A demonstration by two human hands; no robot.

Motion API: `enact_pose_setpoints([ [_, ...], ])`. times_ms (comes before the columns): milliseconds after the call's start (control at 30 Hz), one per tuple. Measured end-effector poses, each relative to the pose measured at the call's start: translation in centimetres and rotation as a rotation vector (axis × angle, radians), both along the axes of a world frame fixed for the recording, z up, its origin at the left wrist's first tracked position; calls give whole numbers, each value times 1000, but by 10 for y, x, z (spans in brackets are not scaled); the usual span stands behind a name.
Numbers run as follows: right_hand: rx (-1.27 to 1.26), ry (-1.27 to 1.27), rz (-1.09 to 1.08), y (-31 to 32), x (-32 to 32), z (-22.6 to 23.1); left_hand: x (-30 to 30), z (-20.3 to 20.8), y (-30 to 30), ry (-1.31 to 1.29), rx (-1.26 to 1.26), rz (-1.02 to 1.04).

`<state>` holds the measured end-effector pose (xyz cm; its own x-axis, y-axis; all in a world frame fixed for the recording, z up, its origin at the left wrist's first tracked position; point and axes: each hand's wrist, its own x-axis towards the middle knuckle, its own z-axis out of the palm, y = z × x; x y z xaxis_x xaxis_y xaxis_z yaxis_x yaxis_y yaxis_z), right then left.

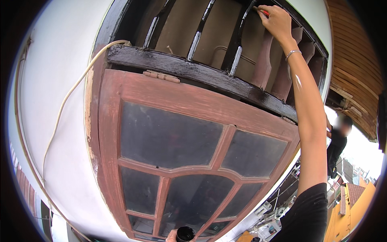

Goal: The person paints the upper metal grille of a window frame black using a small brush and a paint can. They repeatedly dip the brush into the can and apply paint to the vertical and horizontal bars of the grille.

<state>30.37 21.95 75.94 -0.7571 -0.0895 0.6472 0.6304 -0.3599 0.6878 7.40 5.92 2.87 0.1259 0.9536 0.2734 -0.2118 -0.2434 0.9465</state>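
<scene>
My right hand [278,22] is raised high and closed round a small paintbrush [264,12] with a red handle. Its tip meets the top of an upright slat [238,30] coated glossy black. To the right stand reddish-brown slats [264,60] without black paint. Below them runs a black-coated rail [181,67]. Low in the view, my left hand [172,236] grips a small cup of black paint [186,234]; only part of that hand shows.
A reddish-brown framed panel with dark glass [171,133] fills the middle, hung on a hinge [162,76]. A pale cable [66,99] crosses the white wall [60,64]. Another person in black [336,149] is at the right, beyond my arm, with rooftops [358,201] below.
</scene>
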Motion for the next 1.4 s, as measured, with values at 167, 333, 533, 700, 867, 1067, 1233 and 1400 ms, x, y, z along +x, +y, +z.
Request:
enact_pose_setpoints([
  [167, 61, 27, -85, -9, 13, 3, 0, 7, -5, 13, 59, 14],
  [333, 11, 51, 28, -11, 15, -15, -2, 1, -7, -5, 31, 14],
  [533, 51, -19, -80, -1, 6, -7, 2, 6, -7, 53, 64, 34],
  [700, 74, -128, -75, -6, 6, -3, 10, 11, -10, 41, 69, 49],
  [867, 62, 22, -220, -12, 16, 0, 12, 6, -12, -2, 20, 24],
  [1067, 84, -18, -97, -12, 3, -4, 11, 1, -13, -21, -5, 5],
  [1233, 82, -193, 218, -21, -16, -19, 10, 4, -14, 22, 43, 62],
  [1400, 193, -113, 266, -39, 4, -25, 7, -2, -13, -4, -7, 15],
])
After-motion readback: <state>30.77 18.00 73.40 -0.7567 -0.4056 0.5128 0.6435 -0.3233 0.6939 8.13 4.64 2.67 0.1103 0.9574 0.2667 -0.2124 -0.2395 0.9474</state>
